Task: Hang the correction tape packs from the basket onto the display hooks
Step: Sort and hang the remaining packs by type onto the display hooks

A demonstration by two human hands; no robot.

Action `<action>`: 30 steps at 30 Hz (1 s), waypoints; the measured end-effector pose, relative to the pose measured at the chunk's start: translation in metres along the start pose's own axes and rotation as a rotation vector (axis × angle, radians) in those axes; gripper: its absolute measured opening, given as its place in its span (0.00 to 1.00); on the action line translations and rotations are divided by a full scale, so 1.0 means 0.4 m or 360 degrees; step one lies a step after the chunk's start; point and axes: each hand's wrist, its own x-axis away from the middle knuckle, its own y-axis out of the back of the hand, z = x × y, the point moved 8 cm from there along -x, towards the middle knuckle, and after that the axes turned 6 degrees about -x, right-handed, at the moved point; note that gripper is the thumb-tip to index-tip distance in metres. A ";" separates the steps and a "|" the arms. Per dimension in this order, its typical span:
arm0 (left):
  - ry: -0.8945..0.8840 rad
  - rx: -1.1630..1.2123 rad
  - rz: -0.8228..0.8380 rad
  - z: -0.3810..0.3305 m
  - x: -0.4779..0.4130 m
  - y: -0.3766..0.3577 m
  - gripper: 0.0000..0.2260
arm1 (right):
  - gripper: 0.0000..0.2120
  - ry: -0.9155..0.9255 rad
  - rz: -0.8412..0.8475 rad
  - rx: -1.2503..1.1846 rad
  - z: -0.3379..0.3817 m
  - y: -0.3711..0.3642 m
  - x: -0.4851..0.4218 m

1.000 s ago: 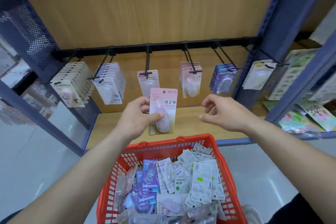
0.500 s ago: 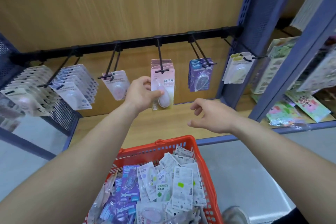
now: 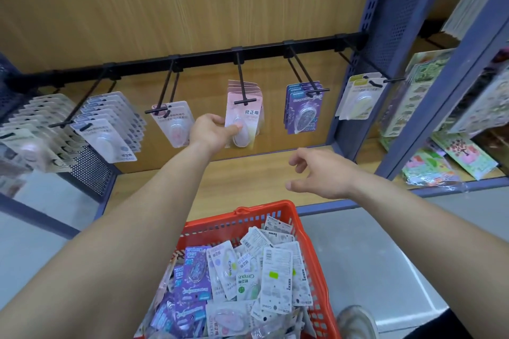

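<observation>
**Left hand threads pink pack onto middle hook**

Left hand (image 3: 210, 132) pinches the pale pink carded correction tape pack (image 3: 242, 121) at the black metal middle hook (image 3: 244, 102); I should keep its slot level and slide it fully back. My right hand (image 3: 321, 173) hangs loosely spread above the red plastic basket (image 3: 316, 270).

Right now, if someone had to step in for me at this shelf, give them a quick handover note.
Left hand: pinching a pink correction tape pack at the middle hook, in front of matching pink packs; whether its hole is fully on the hook is unclear.
Right hand: empty, open, hovering above the red basket.
Done: packs already hang on the other hooks, including purple packs to the right.
Left: seat and release the pink pack, then hang the many mixed packs lying in the basket, matching each to its hook.
</observation>
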 end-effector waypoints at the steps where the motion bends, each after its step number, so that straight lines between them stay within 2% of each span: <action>1: 0.0007 -0.0061 0.0018 0.012 0.009 -0.002 0.30 | 0.27 -0.0004 0.0008 0.0025 0.000 -0.005 -0.004; 4: -0.0084 -0.0298 0.0193 0.076 0.090 -0.001 0.37 | 0.28 -0.0013 0.0056 0.0107 0.014 -0.033 -0.016; 6: -0.0107 -0.0526 0.0374 0.167 0.158 0.007 0.36 | 0.28 -0.0028 0.0088 0.0178 0.030 -0.063 -0.025; 10: 0.0093 -0.0817 0.0681 0.429 0.292 0.030 0.33 | 0.25 -0.0016 0.0196 0.0255 0.058 -0.182 -0.029; 12: 0.0201 -0.0926 0.0762 0.556 0.340 0.032 0.34 | 0.23 -0.0024 0.0299 0.0324 0.055 -0.267 -0.013; 15: 0.0228 -0.1074 0.0849 0.675 0.398 0.007 0.37 | 0.26 -0.0041 0.0464 0.0396 0.025 -0.414 0.015; 19: 0.0309 -0.0755 0.0857 0.767 0.453 -0.068 0.31 | 0.28 -0.0204 0.0538 0.0225 -0.046 -0.576 0.049; 22: 0.0323 -0.0540 0.0915 0.811 0.482 -0.138 0.31 | 0.23 -0.0321 0.0377 -0.0032 -0.092 -0.626 0.080; 25: 0.0245 -0.0461 0.0930 0.780 0.457 -0.203 0.30 | 0.19 -0.0370 0.0177 -0.0196 -0.117 -0.628 0.108; 30: 0.0226 -0.0152 0.0736 0.666 0.337 -0.298 0.35 | 0.19 -0.0495 0.0020 -0.0397 -0.144 -0.615 0.170</action>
